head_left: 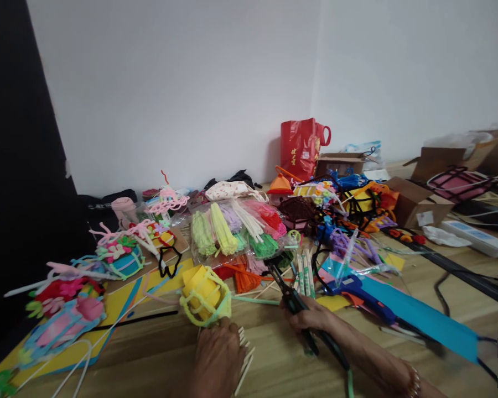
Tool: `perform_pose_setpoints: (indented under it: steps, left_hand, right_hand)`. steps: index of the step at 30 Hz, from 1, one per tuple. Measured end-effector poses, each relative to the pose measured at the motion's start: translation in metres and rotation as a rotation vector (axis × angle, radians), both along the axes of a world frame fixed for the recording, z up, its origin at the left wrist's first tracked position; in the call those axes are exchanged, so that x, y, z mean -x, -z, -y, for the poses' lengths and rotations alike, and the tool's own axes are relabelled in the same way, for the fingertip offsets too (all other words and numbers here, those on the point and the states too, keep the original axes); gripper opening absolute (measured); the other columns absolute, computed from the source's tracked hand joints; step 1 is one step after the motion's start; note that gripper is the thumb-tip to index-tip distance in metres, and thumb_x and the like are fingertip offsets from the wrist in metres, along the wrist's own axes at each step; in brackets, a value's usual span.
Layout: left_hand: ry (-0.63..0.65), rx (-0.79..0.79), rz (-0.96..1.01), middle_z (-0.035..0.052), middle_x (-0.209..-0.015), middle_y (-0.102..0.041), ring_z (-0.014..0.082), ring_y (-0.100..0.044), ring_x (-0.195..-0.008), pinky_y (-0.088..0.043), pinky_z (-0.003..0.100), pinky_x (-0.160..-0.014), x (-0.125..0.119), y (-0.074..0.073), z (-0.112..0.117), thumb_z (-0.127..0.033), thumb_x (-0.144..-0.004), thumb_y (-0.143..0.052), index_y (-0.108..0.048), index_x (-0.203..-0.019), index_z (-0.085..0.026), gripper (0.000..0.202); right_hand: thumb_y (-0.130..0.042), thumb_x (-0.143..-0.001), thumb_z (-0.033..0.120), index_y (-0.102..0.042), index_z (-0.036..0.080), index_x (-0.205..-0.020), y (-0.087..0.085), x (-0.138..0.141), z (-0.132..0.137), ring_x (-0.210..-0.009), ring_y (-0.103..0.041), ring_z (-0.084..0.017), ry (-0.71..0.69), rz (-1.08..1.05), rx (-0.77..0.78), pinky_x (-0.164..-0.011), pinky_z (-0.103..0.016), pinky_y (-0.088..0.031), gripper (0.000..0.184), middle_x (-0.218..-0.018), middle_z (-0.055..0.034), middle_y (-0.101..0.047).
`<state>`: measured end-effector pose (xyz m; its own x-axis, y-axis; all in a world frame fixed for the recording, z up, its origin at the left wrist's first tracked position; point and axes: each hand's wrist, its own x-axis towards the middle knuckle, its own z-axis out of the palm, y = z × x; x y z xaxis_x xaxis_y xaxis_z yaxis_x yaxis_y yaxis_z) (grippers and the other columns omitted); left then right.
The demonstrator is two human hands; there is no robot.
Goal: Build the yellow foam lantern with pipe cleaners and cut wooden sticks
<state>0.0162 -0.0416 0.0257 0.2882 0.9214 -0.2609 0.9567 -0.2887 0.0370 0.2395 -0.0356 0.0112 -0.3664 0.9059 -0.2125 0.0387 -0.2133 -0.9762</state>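
My left hand [216, 356] is closed around a yellow foam lantern wrapped in light-green pipe cleaners [204, 296] and holds it just above the wooden floor [274, 359]. A few thin wooden sticks [245, 354] lie beside that hand. My right hand [311, 319] grips the handles of black pliers [292, 301], whose jaws point away from me toward the bags of pipe cleaners [236, 229]. A bracelet shows on my right wrist.
Finished pipe-cleaner lanterns [120, 255] and yellow and blue foam sheets [120, 301] lie at left. A blue glue gun [359, 293] rests on a blue sheet [423, 318] at right. A red bag [301, 146], cardboard boxes [415, 202] and a power strip [477, 237] stand behind.
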Motion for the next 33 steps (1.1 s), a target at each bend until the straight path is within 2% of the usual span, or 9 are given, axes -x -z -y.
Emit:
perform_pose_setpoints:
  steps: [3, 6, 9, 13, 16, 20, 24, 29, 33]
  left_hand:
    - [-0.016, 0.083, 0.097, 0.0183, -0.118, -0.061, 0.0323, -0.054, -0.111, -0.039, 0.045, -0.093, 0.001, -0.005, 0.002, -0.03, -0.08, -0.054, -0.062, -0.11, -0.012, 0.036]
    - [-0.023, 0.154, 0.108, 0.0189, -0.121, -0.058, 0.0337, -0.051, -0.114, -0.038, 0.045, -0.094, 0.0, -0.007, 0.003, -0.024, -0.069, -0.062, -0.06, -0.112, -0.011, 0.045]
    - [-0.006, 0.122, 0.108, 0.017, -0.126, -0.055, 0.0323, -0.05, -0.116, -0.039, 0.045, -0.094, 0.001, -0.002, 0.005, -0.013, -0.072, -0.054, -0.055, -0.121, -0.014, 0.05]
    - [0.068, 0.086, 0.094, 0.0159, -0.135, -0.048, 0.0304, -0.048, -0.121, -0.038, 0.045, -0.094, 0.003, 0.013, 0.005, -0.003, -0.076, -0.038, -0.043, -0.135, -0.022, 0.062]
    - [0.095, 0.063, 0.048, 0.0133, -0.13, -0.053, 0.0277, -0.051, -0.116, -0.041, 0.042, -0.09, 0.003, 0.022, 0.001, 0.002, -0.075, -0.031, -0.052, -0.126, -0.025, 0.061]
    - [0.082, 0.014, 0.04, 0.0116, -0.117, -0.059, 0.025, -0.055, -0.107, -0.042, 0.037, -0.084, 0.003, 0.025, -0.003, 0.002, -0.075, -0.032, -0.058, -0.113, -0.021, 0.052]
    - [0.078, -0.037, 0.052, 0.0096, -0.109, -0.063, 0.0216, -0.056, -0.102, -0.041, 0.033, -0.084, 0.006, 0.02, -0.002, 0.003, -0.077, -0.031, -0.06, -0.107, -0.02, 0.048]
    - [0.05, -0.065, -0.006, 0.0112, -0.107, -0.064, 0.0217, -0.059, -0.095, -0.041, 0.033, -0.078, 0.005, 0.008, 0.0, 0.004, -0.078, -0.029, -0.06, -0.104, -0.018, 0.046]
    - [0.037, -0.061, -0.007, 0.0101, -0.104, -0.065, 0.0225, -0.06, -0.093, -0.041, 0.032, -0.075, 0.005, 0.0, -0.001, 0.0, -0.077, -0.037, -0.061, -0.099, -0.019, 0.037]
  right_hand:
    - [-0.055, -0.07, 0.035, -0.057, 0.019, -0.091, -0.003, 0.0, 0.0, -0.071, -0.044, -0.016, 0.015, 0.006, 0.0, -0.062, -0.027, -0.033, 0.026, -0.076, 0.0006, -0.049]
    - [-0.056, -0.071, 0.035, -0.057, 0.02, -0.088, -0.003, -0.001, 0.0, -0.074, -0.045, -0.017, 0.036, 0.014, 0.005, -0.064, -0.027, -0.034, 0.023, -0.077, 0.0, -0.05]
    - [-0.056, -0.071, 0.035, -0.058, 0.02, -0.087, -0.002, -0.003, 0.0, -0.072, -0.046, -0.017, 0.035, 0.008, -0.004, -0.063, -0.028, -0.036, 0.022, -0.076, -0.0003, -0.051]
    - [-0.055, -0.074, 0.033, -0.057, 0.02, -0.085, -0.001, -0.006, -0.002, -0.074, -0.046, -0.017, 0.018, 0.008, -0.057, -0.065, -0.027, -0.037, 0.017, -0.078, -0.0005, -0.05]
    - [-0.053, -0.076, 0.032, -0.055, 0.02, -0.083, -0.001, -0.008, -0.004, -0.073, -0.045, -0.017, -0.005, 0.023, -0.086, -0.067, -0.027, -0.037, 0.014, -0.077, 0.0001, -0.049]
    - [-0.054, -0.076, 0.033, -0.055, 0.019, -0.086, -0.003, -0.01, -0.005, -0.074, -0.044, -0.017, 0.002, 0.023, -0.089, -0.069, -0.028, -0.038, 0.017, -0.078, 0.0003, -0.048]
    - [-0.055, -0.076, 0.034, -0.056, 0.019, -0.084, -0.005, -0.012, -0.005, -0.079, -0.045, -0.018, 0.019, 0.032, -0.087, -0.073, -0.029, -0.038, 0.017, -0.082, -0.0006, -0.05]
    - [-0.055, -0.077, 0.035, -0.058, 0.019, -0.089, -0.008, -0.014, -0.007, -0.079, -0.045, -0.019, 0.005, 0.011, -0.097, -0.074, -0.029, -0.038, 0.021, -0.083, -0.001, -0.05]
    - [-0.055, -0.077, 0.038, -0.059, 0.019, -0.084, -0.009, -0.016, -0.008, -0.079, -0.047, -0.019, 0.038, 0.026, -0.108, -0.073, -0.029, -0.039, 0.02, -0.082, -0.0009, -0.052]
